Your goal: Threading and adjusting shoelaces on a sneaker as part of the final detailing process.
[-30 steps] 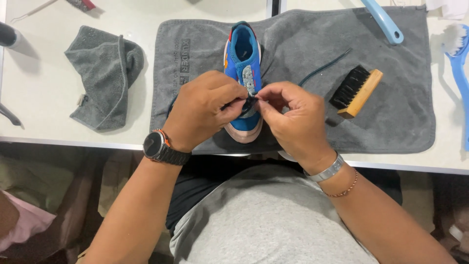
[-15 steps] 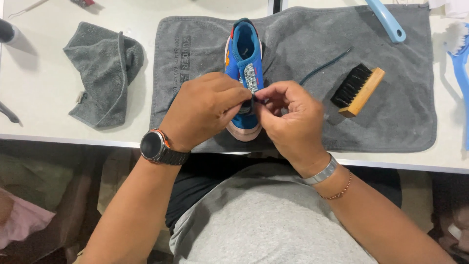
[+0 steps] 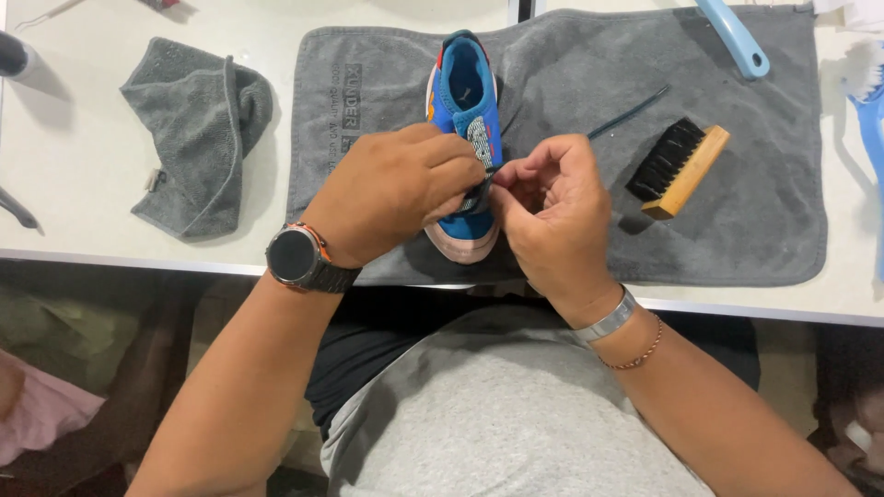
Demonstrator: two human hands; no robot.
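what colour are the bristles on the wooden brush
Black. The wooden brush has black bristles on a tan block, seen best in the head view, lying on the grey towel.

blue shoe (image 3: 465, 87), grey towel (image 3: 737, 212), black-bristled brush (image 3: 677, 167), white table (image 3: 74, 235)

A wooden brush (image 3: 679, 167) with black bristles lies on a grey towel (image 3: 755, 212) spread over the white table (image 3: 74, 230). A crumpled grey cloth (image 3: 198, 133) sits left; a light-blue handle (image 3: 734, 39) lies top right.
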